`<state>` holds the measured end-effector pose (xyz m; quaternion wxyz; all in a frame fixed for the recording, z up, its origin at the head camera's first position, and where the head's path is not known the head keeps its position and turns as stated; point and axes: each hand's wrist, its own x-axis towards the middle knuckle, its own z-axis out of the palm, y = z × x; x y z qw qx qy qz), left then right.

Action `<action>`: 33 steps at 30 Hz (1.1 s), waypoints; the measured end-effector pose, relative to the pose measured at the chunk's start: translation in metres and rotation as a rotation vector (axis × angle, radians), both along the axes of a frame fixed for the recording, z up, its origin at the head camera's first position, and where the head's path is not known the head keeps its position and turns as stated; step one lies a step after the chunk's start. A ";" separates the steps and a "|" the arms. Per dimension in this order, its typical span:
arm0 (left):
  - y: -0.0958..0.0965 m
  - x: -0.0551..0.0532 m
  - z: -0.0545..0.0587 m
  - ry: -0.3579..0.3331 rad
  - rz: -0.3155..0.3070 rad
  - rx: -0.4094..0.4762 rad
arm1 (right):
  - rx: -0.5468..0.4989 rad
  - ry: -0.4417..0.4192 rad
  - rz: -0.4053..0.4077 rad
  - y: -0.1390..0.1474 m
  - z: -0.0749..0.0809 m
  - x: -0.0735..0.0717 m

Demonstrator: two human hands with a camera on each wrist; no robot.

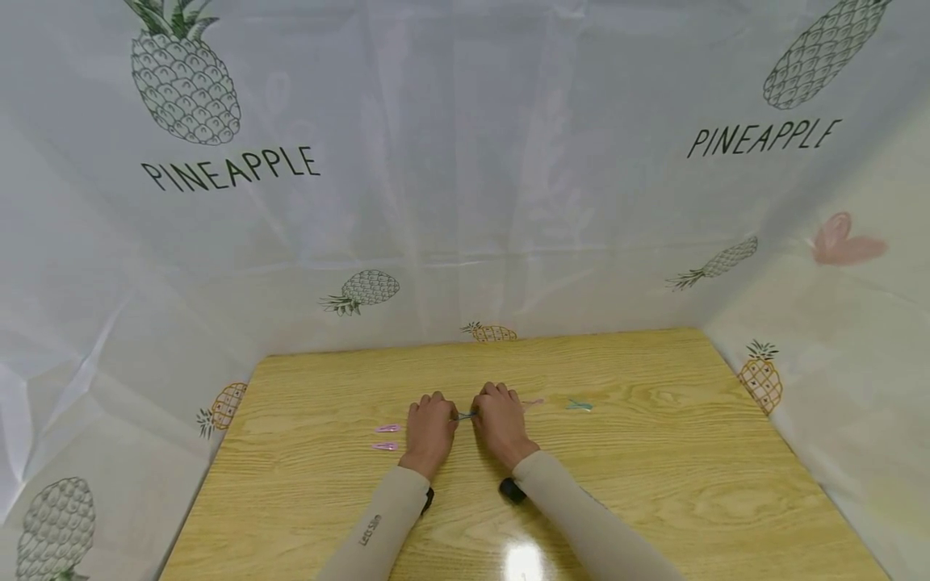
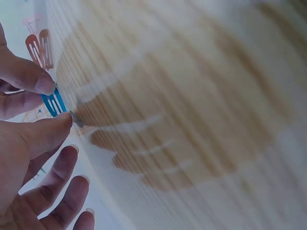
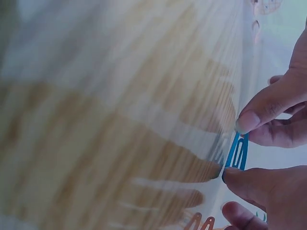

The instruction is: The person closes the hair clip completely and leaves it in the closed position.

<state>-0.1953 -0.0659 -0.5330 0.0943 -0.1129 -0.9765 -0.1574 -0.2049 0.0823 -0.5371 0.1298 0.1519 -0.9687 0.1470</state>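
A blue snap hair clip (image 1: 466, 415) is held level between both hands, just over the wooden table. My left hand (image 1: 430, 428) pinches one end between thumb and finger. At the opposite end, the right hand (image 1: 501, 420) pinches it too. Both wrist views show the slotted middle of the blue clip (image 2: 55, 103) (image 3: 237, 151) between the thumbs; its ends are covered by the fingertips. Left of the left hand lie two pink hair clips (image 1: 387, 428) (image 1: 385, 446), one nearer than the other.
Beyond the right hand lie a partly hidden pinkish clip (image 1: 534, 402) and teal clips (image 1: 579, 405). The wooden tabletop (image 1: 690, 468) is glossy and mirrors the hands. A white pineapple-print sheet (image 1: 465, 202) rises behind and at both sides. Black devices (image 1: 512, 490) sit at the wrists.
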 end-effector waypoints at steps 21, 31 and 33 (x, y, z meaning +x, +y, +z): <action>-0.020 0.014 0.004 0.194 -0.029 0.155 | -0.115 0.071 0.042 0.005 0.022 0.016; -0.024 0.023 0.014 0.212 -0.090 0.211 | -0.169 0.064 0.094 0.011 0.035 0.027; -0.024 0.025 0.016 0.219 -0.101 0.210 | -0.172 0.066 0.099 0.012 0.036 0.029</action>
